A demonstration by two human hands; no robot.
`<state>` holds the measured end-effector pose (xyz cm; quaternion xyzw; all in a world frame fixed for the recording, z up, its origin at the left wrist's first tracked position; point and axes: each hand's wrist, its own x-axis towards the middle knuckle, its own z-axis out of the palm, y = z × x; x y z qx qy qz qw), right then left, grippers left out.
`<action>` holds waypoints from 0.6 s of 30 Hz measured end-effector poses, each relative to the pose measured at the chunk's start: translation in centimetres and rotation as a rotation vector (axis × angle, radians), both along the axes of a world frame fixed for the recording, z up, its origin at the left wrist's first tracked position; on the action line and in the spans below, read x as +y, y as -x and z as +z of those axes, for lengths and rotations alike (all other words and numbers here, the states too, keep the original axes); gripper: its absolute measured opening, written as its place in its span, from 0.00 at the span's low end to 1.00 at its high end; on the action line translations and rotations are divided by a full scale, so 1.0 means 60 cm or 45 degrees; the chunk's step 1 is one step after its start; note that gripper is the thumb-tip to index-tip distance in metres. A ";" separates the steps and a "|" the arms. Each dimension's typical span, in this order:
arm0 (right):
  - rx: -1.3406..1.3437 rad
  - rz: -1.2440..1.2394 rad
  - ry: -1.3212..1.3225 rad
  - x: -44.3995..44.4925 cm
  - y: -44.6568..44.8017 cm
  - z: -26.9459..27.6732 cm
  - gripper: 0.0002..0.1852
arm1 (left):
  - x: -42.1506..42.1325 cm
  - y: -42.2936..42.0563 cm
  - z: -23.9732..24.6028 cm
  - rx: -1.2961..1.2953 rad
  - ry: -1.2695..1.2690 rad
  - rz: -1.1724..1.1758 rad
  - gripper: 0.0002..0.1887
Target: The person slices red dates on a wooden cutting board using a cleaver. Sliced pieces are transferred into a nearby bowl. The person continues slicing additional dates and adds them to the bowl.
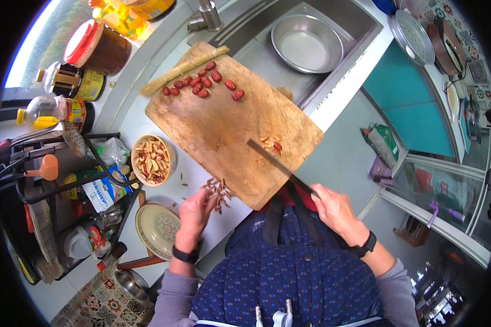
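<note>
My right hand grips the handle of a kitchen knife, its blade angled over the near end of a wooden chopping board. Beside the blade lie a few cut jujube pieces. Several whole red jujubes are grouped at the board's far end. Off the board's left edge, my left hand is at a small heap of jujube pits; whether its fingers hold one cannot be seen. A round tub of sliced jujubes stands left of the board.
A brush of bound straw lies along the board's far edge. Behind is a sink with a metal basin. At left stand a patterned plate, a black rack and a sauce bottle. A red-lidded jar is on the sill.
</note>
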<state>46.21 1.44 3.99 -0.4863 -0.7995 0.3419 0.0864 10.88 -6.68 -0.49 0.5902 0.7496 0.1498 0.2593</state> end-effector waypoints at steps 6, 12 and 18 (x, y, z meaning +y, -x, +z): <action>-0.071 0.159 -0.022 0.031 -0.008 -0.004 0.11 | 0.164 0.019 -0.012 -0.047 -0.452 -0.099 0.08; -0.123 0.073 -0.043 0.065 -0.006 0.001 0.12 | 0.386 -0.055 -0.079 0.319 -0.665 -0.284 0.13; -0.138 0.126 -0.049 0.062 -0.015 0.017 0.11 | 0.372 -0.053 -0.058 0.063 -0.600 -0.096 0.10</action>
